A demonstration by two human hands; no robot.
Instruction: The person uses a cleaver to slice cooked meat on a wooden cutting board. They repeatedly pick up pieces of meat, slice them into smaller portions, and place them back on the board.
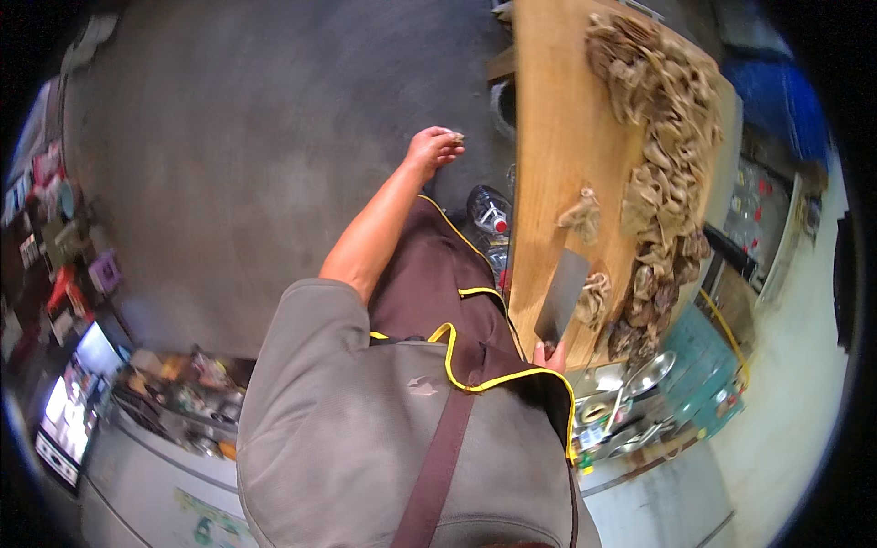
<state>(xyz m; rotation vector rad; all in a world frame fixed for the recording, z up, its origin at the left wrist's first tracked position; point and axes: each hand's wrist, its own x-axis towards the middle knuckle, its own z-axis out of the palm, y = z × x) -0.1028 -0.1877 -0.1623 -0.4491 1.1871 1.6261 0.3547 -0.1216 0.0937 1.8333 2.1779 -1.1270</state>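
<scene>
My left hand (436, 148) is held out over the grey floor, left of a wooden worktop (548, 151), its fingertips pinching a small brownish scrap (458, 138). At the worktop's near end, my right hand (551, 356), partly hidden by the apron, grips a cleaver (563, 294) with a broad metal blade over the wood. Beside the blade lies a folded beige piece of food (595, 300), and a similar piece (582, 216) lies farther up. A long heap of beige and brown folded pieces (664, 157) runs along the far side; whether they are meat or mushroom I cannot tell.
Plastic bottles (488, 209) stand on the floor against the worktop's left side. Near its lower right end are a metal ladle (651, 373), other utensils and a teal plastic crate (709, 370). A blue container (781, 103) is at upper right. Cluttered shelving and a lit screen (75, 404) are at left.
</scene>
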